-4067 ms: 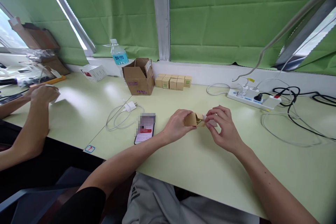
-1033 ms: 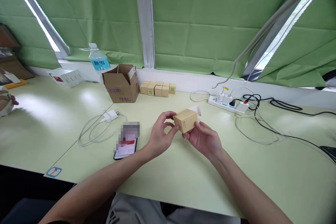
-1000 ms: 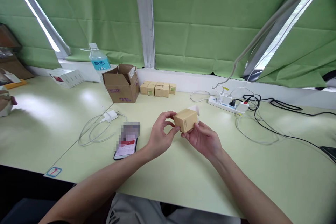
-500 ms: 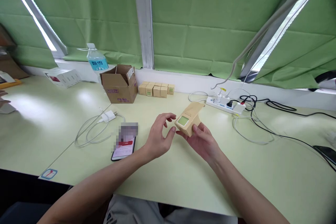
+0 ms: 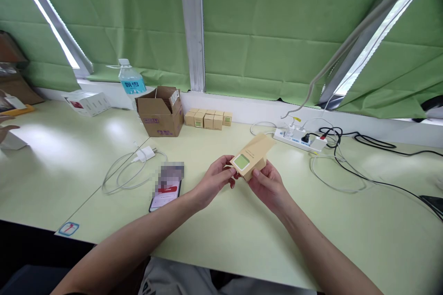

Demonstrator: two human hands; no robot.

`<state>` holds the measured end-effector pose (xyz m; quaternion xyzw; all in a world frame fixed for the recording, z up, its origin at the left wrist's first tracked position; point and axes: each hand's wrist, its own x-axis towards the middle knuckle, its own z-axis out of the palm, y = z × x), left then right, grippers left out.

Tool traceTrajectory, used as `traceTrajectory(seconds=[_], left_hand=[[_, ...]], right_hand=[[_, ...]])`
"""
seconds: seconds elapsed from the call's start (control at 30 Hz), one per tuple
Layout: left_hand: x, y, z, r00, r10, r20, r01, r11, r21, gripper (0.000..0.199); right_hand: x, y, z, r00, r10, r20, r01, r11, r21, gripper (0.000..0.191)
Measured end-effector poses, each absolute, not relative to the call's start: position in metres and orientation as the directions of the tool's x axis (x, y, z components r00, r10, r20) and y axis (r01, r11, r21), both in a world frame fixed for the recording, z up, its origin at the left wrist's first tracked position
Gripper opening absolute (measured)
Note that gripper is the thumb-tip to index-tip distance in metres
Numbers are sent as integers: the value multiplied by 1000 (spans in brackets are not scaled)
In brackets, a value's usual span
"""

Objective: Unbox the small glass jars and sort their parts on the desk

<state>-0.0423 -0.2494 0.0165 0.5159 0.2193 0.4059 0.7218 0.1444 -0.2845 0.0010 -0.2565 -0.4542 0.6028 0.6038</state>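
A small tan cardboard box point(image 5: 258, 159) with a green window-like square on its face is held above the table, tilted. A flap stands out at its far upper end. My right hand point(image 5: 269, 188) grips the box's lower right side, thumb on the near face. At its left end, my left hand point(image 5: 217, 179) has thumb and fingers closed on the edge; some of those fingertips are hidden behind the box. Left of my left hand lies a phone point(image 5: 166, 196) with a lit, partly blurred screen.
Several small tan boxes point(image 5: 208, 120) stand in rows at the back, beside an open brown carton point(image 5: 161, 119) and a water bottle point(image 5: 132, 84). A white charger point(image 5: 145, 153) with its cable lies left. A power strip point(image 5: 299, 140) and cables are right. Another person's hand point(image 5: 7, 126) shows far left.
My left hand has moved right, from just beside the box onto its left edge. My right hand still holds the box, which has shifted only slightly. The view has turned a little left.
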Motion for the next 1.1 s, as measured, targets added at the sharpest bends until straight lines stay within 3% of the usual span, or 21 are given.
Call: traceTrajectory(seconds=[0.37, 0.6, 0.7, 0.8, 0.93, 1.1], left_hand=[[-47, -246, 13, 620, 780, 83, -373, 201, 906, 44], [-45, -246, 22, 568, 823, 11, -276, 178, 945, 43], [-41, -243, 17, 513, 858, -35, -142, 125, 982, 41], [-40, -240, 6, 486, 874, 15, -36, 3, 999, 43], [-40, -238, -5, 502, 858, 108, -8, -120, 993, 42], [-43, -239, -3, 493, 863, 115, -2, -131, 991, 43]], right_hand=[[149, -283, -2, -130, 965, 226, -421, 152, -894, 57], [149, -286, 3, -190, 960, 205, -369, 123, -921, 53], [145, -289, 5, -155, 973, 170, -381, 100, -919, 56], [141, -290, 4, -61, 991, 121, -352, 92, -931, 56], [139, -289, 1, -56, 995, 83, -365, 57, -929, 55], [136, -286, -1, -63, 996, 64, -413, 32, -910, 54]])
